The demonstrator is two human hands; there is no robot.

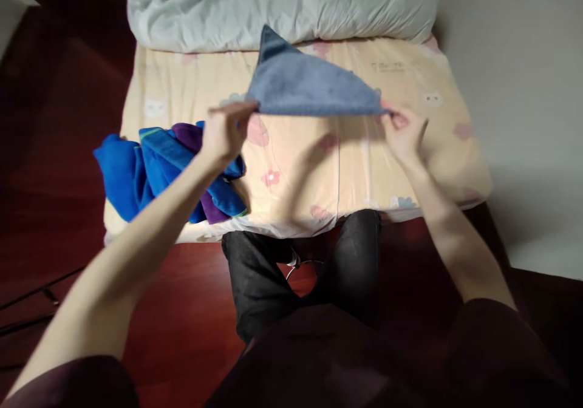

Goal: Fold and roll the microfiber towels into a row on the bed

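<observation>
A grey-blue cloth [314,86] is stretched between my two hands above the bed, its near edge pulled straight. My left hand [225,130] pinches the cloth's near left corner. Its near right corner is in the closed fingers of my right hand [404,135]. One darker tip of the cloth points up at the far left. Just beneath and left of my left hand lies a crumpled pile of blue and purple fabric [159,159], partly hidden by my forearm.
The bed has a cream patterned sheet [291,195]. A rolled pale grey quilt [291,10] lies across its far end. A grey wall [523,122] borders the right side. My knees touch or nearly touch the bed's front edge, above a dark red floor [182,311]. Thin dark bars [45,289] show at lower left.
</observation>
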